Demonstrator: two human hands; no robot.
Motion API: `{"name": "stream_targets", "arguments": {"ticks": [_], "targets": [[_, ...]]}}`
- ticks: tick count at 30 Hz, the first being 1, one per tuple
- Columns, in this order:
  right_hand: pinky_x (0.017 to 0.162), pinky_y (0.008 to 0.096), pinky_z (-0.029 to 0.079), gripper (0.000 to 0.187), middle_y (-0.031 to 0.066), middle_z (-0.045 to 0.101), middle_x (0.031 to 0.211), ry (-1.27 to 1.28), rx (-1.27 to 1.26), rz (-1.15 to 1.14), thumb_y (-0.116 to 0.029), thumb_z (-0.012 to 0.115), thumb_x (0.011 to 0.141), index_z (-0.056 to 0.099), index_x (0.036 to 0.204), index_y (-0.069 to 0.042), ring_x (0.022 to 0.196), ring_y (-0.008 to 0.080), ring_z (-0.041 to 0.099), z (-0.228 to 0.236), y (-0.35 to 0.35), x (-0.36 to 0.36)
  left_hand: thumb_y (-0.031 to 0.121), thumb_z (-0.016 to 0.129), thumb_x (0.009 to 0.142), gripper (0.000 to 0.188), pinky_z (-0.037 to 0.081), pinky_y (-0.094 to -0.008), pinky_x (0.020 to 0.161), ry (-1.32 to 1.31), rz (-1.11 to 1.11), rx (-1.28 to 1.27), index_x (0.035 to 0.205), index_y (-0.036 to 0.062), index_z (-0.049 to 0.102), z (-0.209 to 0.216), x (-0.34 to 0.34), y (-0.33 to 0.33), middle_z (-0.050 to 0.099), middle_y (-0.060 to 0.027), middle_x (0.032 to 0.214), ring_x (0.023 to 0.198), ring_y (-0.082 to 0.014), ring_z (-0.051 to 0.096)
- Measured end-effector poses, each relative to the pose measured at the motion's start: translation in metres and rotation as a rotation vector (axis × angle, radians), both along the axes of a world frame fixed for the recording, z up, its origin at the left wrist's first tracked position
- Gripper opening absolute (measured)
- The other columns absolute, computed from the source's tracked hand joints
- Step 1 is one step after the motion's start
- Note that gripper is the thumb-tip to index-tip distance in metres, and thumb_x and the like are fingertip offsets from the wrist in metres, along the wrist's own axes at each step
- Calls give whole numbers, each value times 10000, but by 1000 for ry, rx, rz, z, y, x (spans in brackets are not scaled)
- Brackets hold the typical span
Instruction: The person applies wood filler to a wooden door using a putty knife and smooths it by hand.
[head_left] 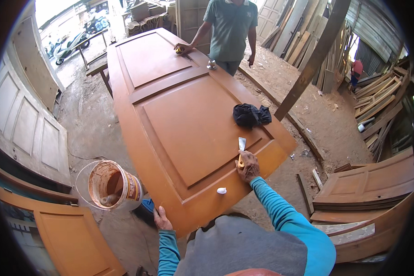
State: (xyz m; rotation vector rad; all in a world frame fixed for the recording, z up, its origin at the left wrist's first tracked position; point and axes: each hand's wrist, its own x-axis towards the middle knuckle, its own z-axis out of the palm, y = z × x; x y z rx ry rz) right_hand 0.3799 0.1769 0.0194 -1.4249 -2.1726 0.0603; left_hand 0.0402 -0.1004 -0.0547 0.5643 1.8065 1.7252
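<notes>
A brown panelled door (188,124) lies flat at about waist height in front of me. My right hand (248,167) is wrapped round the yellow handle of a putty knife (242,144), its pale blade pointing away from me over the door's near panel. My left hand (162,218) grips the door's near left edge, fingers partly hidden. Between my hands, on the near rail, sits a small white lump (221,190). A crumpled black cloth or bag (251,115) rests on the right side, beyond the putty knife.
Across the door, a person in a green shirt (230,30) works with a yellow object (179,50); a metal doorknob (211,65) is nearby. A stained bucket (106,186) hangs or stands left. A wooden post (313,60) slants at right; stacked doors (363,184) lie below it.
</notes>
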Motion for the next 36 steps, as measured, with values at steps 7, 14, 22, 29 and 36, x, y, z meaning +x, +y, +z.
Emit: {"name": "stream_targets", "arguments": {"ticks": [7, 14, 22, 29, 36], "targets": [[1093, 508, 460, 539, 198, 641, 1294, 1, 2, -15, -262, 754, 919, 582, 1405, -103, 1238, 401, 604, 7, 4, -5, 459, 536, 1104, 584, 550, -373, 933, 96, 62, -20, 1414, -35, 555, -15, -9, -9, 701, -175, 1256, 1078, -280, 688], [1086, 494, 471, 550, 176, 639, 1326, 5, 37, -24, -228, 748, 922, 576, 1424, -83, 1255, 380, 600, -3, 3, -3, 481, 560, 1088, 547, 545, -399, 928, -353, 482, -20, 1381, 20, 592, -36, -75, -79, 704, -144, 1250, 1079, -236, 676], [1120, 473, 442, 678, 142, 639, 1362, -41, -23, -7, -44, 749, 820, 546, 1465, -104, 1312, 349, 587, -11, 4, 6, 492, 455, 1107, 630, 477, -424, 1042, 71, 858, 169, 1513, 13, 504, 105, -175, -79, 619, -129, 1426, 1291, -265, 588], [1112, 464, 453, 694, 133, 633, 1384, -70, 11, -48, -45, 755, 793, 563, 1456, -112, 1317, 337, 586, -19, 7, 13, 364, 347, 1127, 602, 373, -447, 1183, 726, 593, 184, 1581, -25, 414, 188, -192, -38, 524, -211, 1558, 1458, -329, 487], [1118, 484, 449, 704, 155, 625, 1365, 1, -26, -22, -61, 766, 799, 553, 1467, -122, 1308, 358, 584, -18, 8, 8, 232, 525, 1086, 622, 337, -462, 1240, 593, 361, 145, 1617, -30, 337, 166, -196, -2, 377, -252, 1647, 1499, -370, 424]]}}
